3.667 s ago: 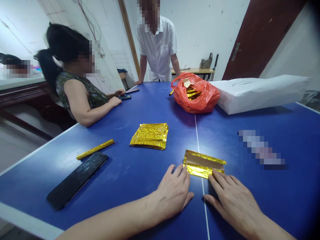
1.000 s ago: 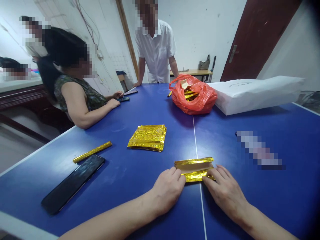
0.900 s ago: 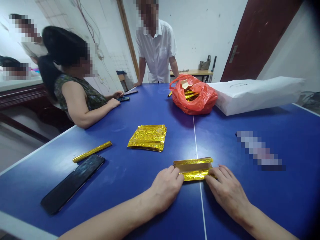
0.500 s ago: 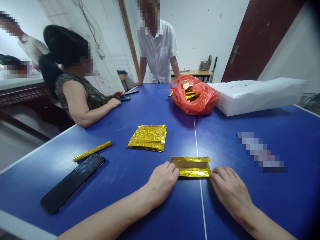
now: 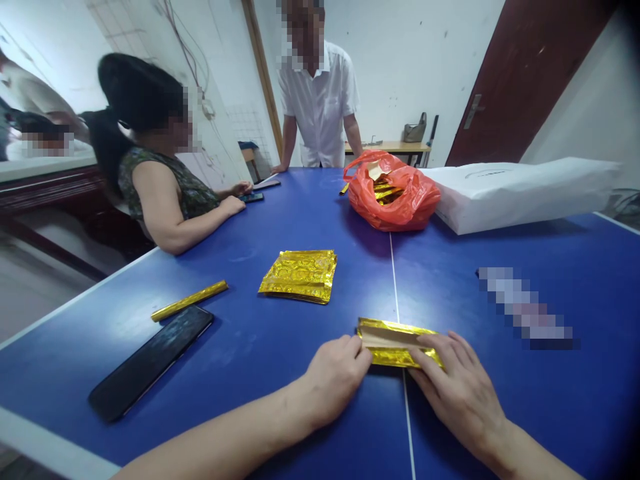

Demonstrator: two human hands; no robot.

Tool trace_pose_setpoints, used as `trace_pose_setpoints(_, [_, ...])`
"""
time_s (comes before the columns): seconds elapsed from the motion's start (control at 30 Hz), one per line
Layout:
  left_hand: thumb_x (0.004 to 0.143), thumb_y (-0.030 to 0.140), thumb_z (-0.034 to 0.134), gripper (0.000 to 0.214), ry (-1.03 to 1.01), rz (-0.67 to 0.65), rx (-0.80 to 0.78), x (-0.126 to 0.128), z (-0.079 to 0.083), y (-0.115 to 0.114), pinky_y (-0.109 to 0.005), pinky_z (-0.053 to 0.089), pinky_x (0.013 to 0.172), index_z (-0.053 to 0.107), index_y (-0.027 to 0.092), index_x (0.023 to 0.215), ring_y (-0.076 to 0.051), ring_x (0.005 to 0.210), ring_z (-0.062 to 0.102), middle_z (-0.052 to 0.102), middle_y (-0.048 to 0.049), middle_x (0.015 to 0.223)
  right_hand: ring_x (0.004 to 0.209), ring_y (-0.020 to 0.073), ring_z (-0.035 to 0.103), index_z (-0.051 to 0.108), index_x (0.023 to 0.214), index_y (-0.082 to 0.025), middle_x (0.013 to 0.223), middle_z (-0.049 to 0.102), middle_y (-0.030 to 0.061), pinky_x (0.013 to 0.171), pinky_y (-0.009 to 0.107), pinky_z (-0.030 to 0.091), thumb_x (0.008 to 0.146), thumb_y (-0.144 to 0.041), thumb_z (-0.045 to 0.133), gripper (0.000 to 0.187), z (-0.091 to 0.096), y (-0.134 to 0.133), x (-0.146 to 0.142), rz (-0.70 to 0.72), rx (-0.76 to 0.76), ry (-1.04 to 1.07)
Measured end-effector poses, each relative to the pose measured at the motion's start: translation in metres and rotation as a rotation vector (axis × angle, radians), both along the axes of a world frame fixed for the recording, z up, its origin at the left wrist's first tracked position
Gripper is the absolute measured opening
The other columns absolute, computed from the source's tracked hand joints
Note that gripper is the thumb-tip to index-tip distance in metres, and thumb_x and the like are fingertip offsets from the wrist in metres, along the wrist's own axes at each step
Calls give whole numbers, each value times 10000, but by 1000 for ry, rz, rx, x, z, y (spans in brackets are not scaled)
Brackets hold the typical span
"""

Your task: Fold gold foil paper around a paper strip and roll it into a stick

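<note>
A sheet of gold foil paper (image 5: 395,357) lies on the blue table, its long edges folded inward and its pale inner side showing between them. My left hand (image 5: 334,375) pinches the left end of this paper. At the other end, my right hand (image 5: 460,387) has its fingers over the paper, with the thumb at the near edge and partly hidden. Beyond my left hand rests a stack of flat gold foil paper (image 5: 299,275). A rolled gold tube (image 5: 190,301) lies farther left, beside a black phone (image 5: 150,365).
A red plastic bag (image 5: 395,210) holding gold pieces stands toward the far side, touching a large white package (image 5: 520,193). A blurred-out object (image 5: 525,307) lies at right. One person (image 5: 155,193) sits at the left edge; another person (image 5: 323,107) leans on the far end.
My right hand has shifted from the paper's right corner onto its right part. The paper has tilted, its right end nearer me, and both hands keep contact with it.
</note>
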State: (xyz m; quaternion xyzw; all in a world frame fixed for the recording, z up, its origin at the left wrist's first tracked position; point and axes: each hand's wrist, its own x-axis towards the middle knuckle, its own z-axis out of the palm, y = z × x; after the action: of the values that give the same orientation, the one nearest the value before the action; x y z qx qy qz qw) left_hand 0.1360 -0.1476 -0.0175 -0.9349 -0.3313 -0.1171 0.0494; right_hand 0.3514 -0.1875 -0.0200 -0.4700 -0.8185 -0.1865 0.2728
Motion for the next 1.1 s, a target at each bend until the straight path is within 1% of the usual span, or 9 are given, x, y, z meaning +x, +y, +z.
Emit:
trace_pose_setpoints(0.1, [868, 113, 364, 173, -69, -106, 6, 10, -3, -10, -267, 397, 533, 509, 149, 781, -166, 633, 492, 540, -35, 731, 866, 212, 530, 628, 936, -165, 880, 595, 94, 870, 453, 402, 823, -148, 499, 172, 1, -4, -11, 168, -32, 17])
trace_pose_setpoints(0.17, [887, 122, 327, 222, -107, -142, 20, 15, -4, -16, -268, 391, 523, 499, 147, 749, -161, 618, 486, 532, -33, 709, 857, 210, 523, 629, 945, -164, 858, 594, 87, 864, 459, 406, 822, -137, 489, 188, 0, -8, -17, 227, -52, 13])
trace_pose_setpoints(0.23, [900, 130, 295, 264, -132, -174, 32, 17, -5, -20, -269, 386, 512, 491, 145, 724, -159, 607, 482, 523, -34, 691, 831, 199, 521, 634, 908, -164, 815, 591, 75, 865, 456, 405, 827, -114, 461, 198, 0, -10, -20, 251, -69, 20])
trace_pose_setpoints(0.33, [899, 134, 297, 260, -139, -230, 43, 16, -5, -23, -272, 381, 500, 491, 143, 727, -160, 599, 477, 522, -35, 691, 758, 168, 518, 635, 817, -171, 744, 577, 54, 860, 433, 407, 848, -95, 408, 241, -1, -11, -22, 269, -75, 50])
trace_pose_setpoints(0.47, [887, 138, 334, 201, -109, -228, 66, 14, -4, -23, -270, 370, 488, 488, 147, 760, -163, 602, 474, 516, -28, 700, 716, 159, 511, 640, 803, -177, 713, 567, 46, 834, 419, 417, 860, -111, 399, 256, 0, -7, -20, 268, -34, 70])
trace_pose_setpoints(0.63, [850, 133, 408, 114, -49, -160, 52, 9, -2, -16, -271, 370, 490, 483, 156, 766, -171, 621, 480, 529, -32, 733, 712, 158, 511, 649, 782, -191, 715, 568, 45, 834, 401, 418, 849, -97, 406, 269, 0, -1, -11, 215, -23, 62])
trace_pose_setpoints(0.8, [839, 113, 427, 106, 35, -54, 5, -2, 4, -2, -276, 402, 525, 494, 158, 770, -182, 662, 495, 544, -38, 753, 729, 170, 501, 637, 727, -201, 727, 571, 45, 869, 415, 389, 845, -101, 402, 282, -6, 4, 3, 39, -77, 1])
trace_pose_setpoints(0.9, [836, 97, 427, 109, 87, 10, -17, -9, 7, 6, -290, 421, 553, 504, 157, 787, -190, 691, 502, 553, -44, 786, 736, 180, 489, 622, 700, -194, 748, 577, 49, 859, 413, 388, 836, -102, 415, 265, -8, 4, 9, -43, -97, -37])
trace_pose_setpoints(1.1, [837, 89, 422, 118, 141, 61, -42, -13, 9, 17, -304, 439, 591, 518, 152, 807, -196, 725, 508, 556, -52, 812, 726, 181, 493, 612, 701, -190, 730, 568, 41, 825, 390, 386, 846, -119, 411, 258, -9, 4, 10, -79, -103, -53])
